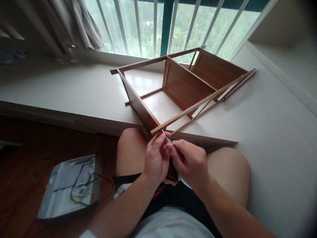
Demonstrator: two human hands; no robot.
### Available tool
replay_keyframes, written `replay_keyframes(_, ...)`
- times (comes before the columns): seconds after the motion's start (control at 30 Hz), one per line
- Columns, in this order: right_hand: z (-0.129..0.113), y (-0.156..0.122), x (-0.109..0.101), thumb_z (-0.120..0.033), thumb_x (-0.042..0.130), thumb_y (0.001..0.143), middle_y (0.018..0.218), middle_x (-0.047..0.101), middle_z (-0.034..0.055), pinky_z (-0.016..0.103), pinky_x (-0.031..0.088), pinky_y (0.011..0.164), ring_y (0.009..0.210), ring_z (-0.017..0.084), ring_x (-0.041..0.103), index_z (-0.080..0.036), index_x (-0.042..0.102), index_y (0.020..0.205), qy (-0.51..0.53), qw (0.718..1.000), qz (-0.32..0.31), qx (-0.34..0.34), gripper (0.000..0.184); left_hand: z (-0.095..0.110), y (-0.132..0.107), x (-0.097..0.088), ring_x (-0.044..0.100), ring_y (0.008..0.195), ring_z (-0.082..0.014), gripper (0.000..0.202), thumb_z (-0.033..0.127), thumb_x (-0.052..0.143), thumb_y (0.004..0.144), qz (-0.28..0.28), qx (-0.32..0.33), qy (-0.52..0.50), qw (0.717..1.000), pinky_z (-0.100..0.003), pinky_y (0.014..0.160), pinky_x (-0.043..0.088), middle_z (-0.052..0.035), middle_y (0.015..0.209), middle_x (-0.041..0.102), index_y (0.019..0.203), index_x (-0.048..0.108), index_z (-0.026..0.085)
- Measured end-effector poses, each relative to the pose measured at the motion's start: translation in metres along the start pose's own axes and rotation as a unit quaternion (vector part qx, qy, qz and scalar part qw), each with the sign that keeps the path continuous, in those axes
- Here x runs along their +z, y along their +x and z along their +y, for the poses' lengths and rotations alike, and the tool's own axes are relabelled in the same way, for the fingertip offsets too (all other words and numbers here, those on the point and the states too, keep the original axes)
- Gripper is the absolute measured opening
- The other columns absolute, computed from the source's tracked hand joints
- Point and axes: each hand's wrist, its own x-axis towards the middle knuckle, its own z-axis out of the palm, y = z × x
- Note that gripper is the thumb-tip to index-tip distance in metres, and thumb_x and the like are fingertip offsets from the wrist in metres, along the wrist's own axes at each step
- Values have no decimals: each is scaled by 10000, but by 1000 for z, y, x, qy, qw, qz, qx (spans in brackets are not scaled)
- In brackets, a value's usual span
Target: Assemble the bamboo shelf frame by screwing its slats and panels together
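Note:
My left hand (156,155) and my right hand (188,160) meet above my lap, fingers pinched together. Between them a thin metal tool (166,136), like a small hex key, sticks up from the fingertips. The right fingertips also pinch a tiny metal piece (173,144), too small to name. Just beyond the hands lies a brown wooden shelf frame (184,87) on its side on the pale platform (74,89), its near corner almost touching the tool.
My bare knees (131,145) press against the platform edge. On the dark wooden floor at the left lies a flat grey box (70,186) with a black cable across it. Window bars (153,26) and a curtain (81,23) stand behind the shelf.

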Motion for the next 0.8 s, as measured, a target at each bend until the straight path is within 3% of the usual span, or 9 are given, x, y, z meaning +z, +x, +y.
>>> replay_keyframes(0.2,-2,1,0,-196,519,928,746,670,53,263,428,660,671,143,594,-182,643,847,1,1000,-7,2,149,0,0,-2,534,559,-27,149,248,764,725,22,7,-4,1000,-126,546,453,11,713,625,815,720,138)
replay_keyframes(0.37,-2,2,2,-232,543,922,779,696,47,261,469,675,691,150,622,-198,667,852,86,994,14,69,146,2,-1,2,443,495,-18,181,272,764,731,-4,-1,3,1000,-120,488,391,50,572,482,824,714,124)
replay_keyframes(0.53,-3,4,6,-281,578,908,742,693,28,251,491,645,660,144,630,-193,681,806,205,966,15,155,169,3,2,1,400,500,-19,198,291,747,755,-19,-3,4,1000,-116,475,353,59,555,414,842,708,118)
replay_keyframes(0.63,-6,4,8,-319,610,891,665,648,4,218,450,556,573,110,568,-179,681,778,287,934,14,214,193,2,3,0,394,488,-19,195,293,736,765,-19,-2,7,1000,-122,466,350,58,559,417,845,704,118)
replay_keyframes(0.7,-7,4,9,-351,620,882,569,571,-25,193,368,455,478,79,471,-168,668,754,355,898,10,261,228,3,3,-1,399,471,-21,188,296,726,772,-16,1,15,1000,-127,454,351,58,551,419,841,700,123)
replay_keyframes(0.77,-6,6,11,-371,607,887,498,493,-48,183,271,391,413,60,374,-156,644,737,445,840,-3,310,264,3,2,0,414,453,-28,190,312,713,783,-19,0,30,999,-134,447,361,61,536,421,845,694,134)
replay_keyframes(0.8,-6,6,12,-375,590,894,477,461,-57,181,236,373,389,54,331,-153,630,737,500,798,-17,335,275,3,2,0,424,446,-33,197,324,707,787,-21,-2,38,999,-138,446,369,62,529,424,851,691,139)
